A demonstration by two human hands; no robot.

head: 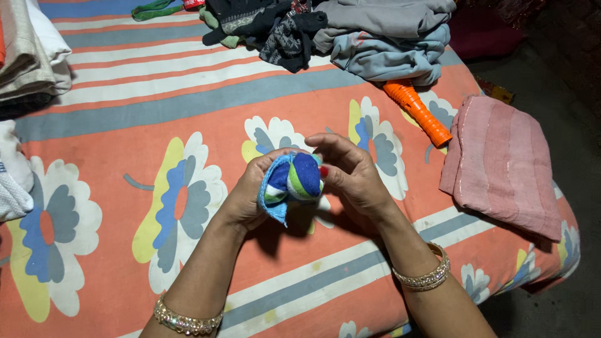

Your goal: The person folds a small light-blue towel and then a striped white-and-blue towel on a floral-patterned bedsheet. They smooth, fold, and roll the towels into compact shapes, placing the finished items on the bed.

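Observation:
Both hands hold a small rolled bundle of striped socks (292,180), blue, green and white, above an orange bedsheet (188,119) with flower prints. My left hand (253,191) cups the bundle from the left, with a light blue edge hanging below its fingers. My right hand (350,172) grips it from the right, fingers curled over the top. Each wrist wears a gold bangle.
An orange torch (416,112) lies on the bed to the right, beside a folded pink cloth (501,166). A heap of grey and dark clothes (350,31) sits at the far edge. Folded pale garments (28,56) are stacked at the left. The bed's right edge drops to dark floor.

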